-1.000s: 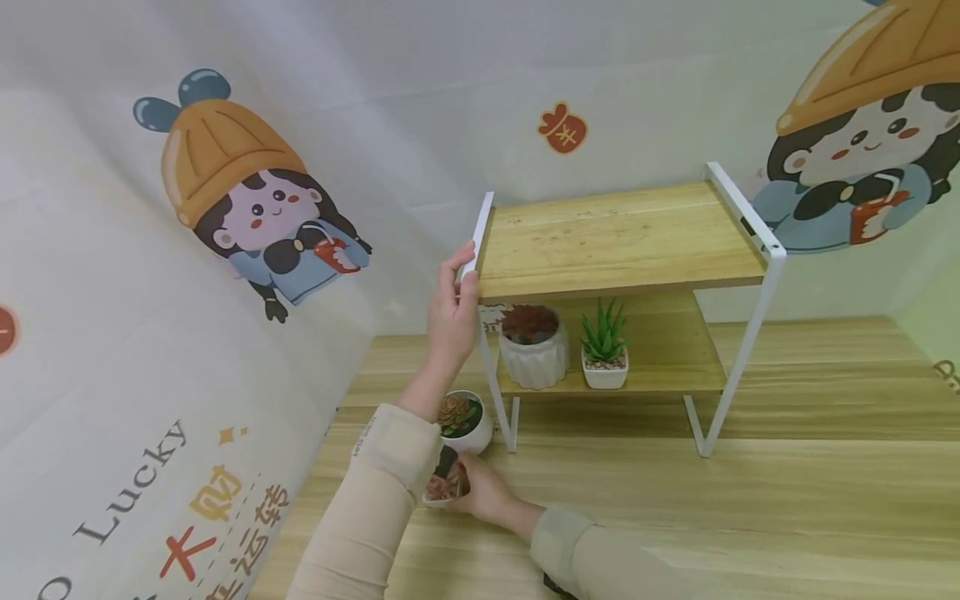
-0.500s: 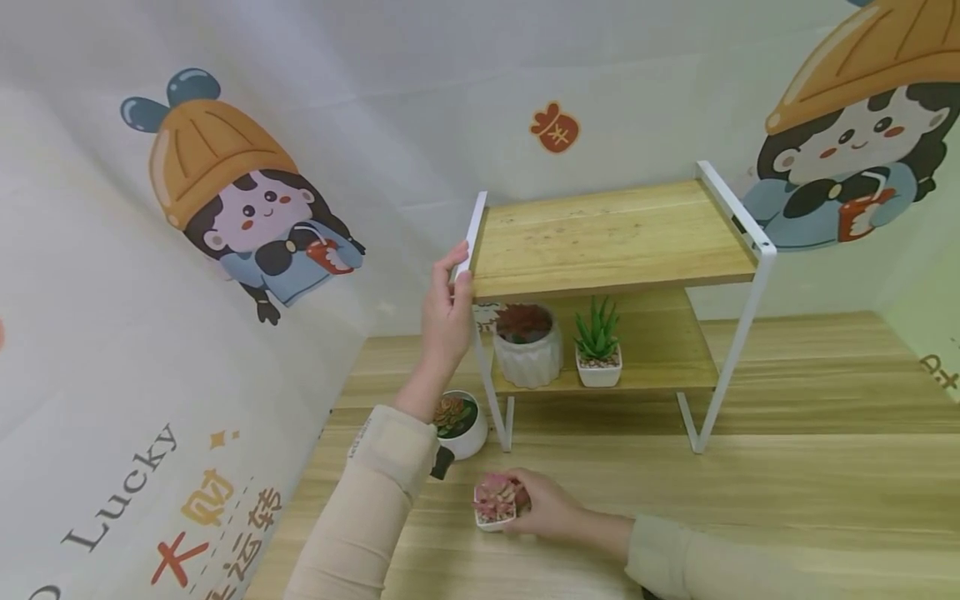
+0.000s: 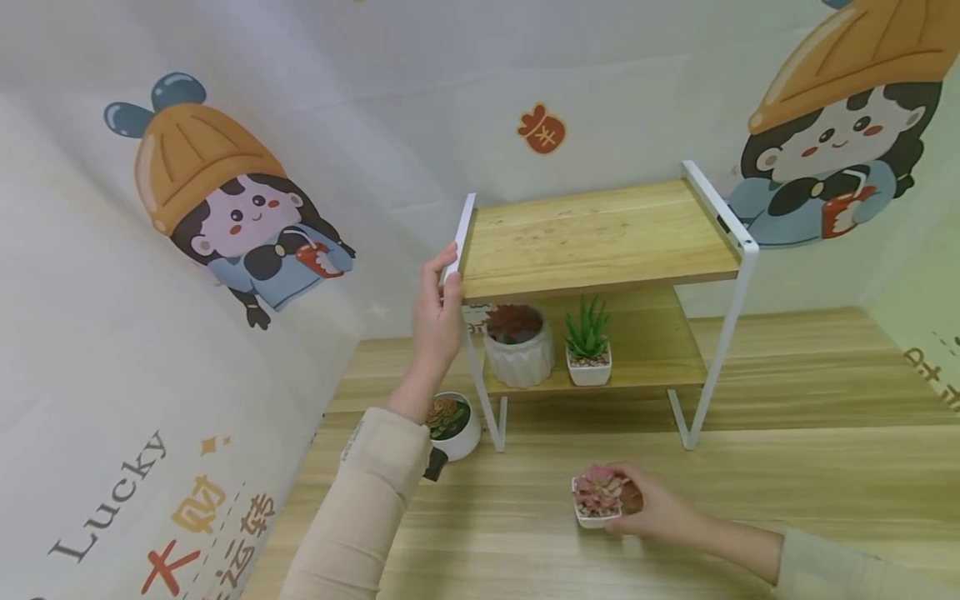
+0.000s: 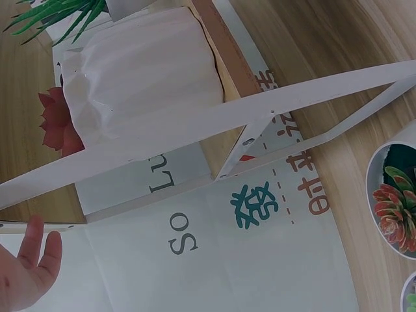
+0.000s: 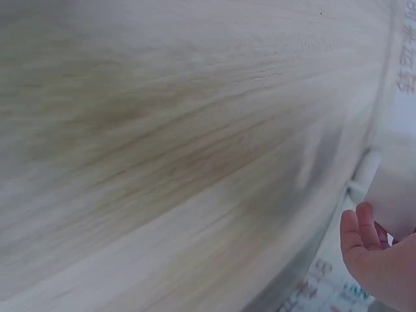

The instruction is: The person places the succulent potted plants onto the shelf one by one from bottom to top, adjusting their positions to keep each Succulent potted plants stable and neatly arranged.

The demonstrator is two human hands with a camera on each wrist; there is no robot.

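My right hand [image 3: 663,510] holds a small potted pink succulent [image 3: 597,496] by its right side, low in front of the shelf. In the right wrist view the fingers [image 5: 365,224] curl at the pale pot [image 5: 393,195]. My left hand [image 3: 437,321] touches the top left corner of a two-tier wooden shelf [image 3: 585,242] with a white frame. Its fingers look fairly straight against the frame [image 4: 140,140] in the left wrist view. On the lower tier stand a fluted white pot with a red plant [image 3: 519,358] and a green aloe-like plant [image 3: 588,342] in a square pot.
A round white pot with an orange-green succulent [image 3: 452,425] stands on the wooden table [image 3: 810,467], left of the shelf and partly behind my left forearm. Another pot [image 4: 409,296] shows at the left wrist view's edge. A printed backdrop [image 3: 390,100] hangs behind and to the left.
My right hand has carried the pink succulent rightward, from beside the round white pot to in front of the shelf. My left hand stays at the shelf corner. The head view has shifted slightly.
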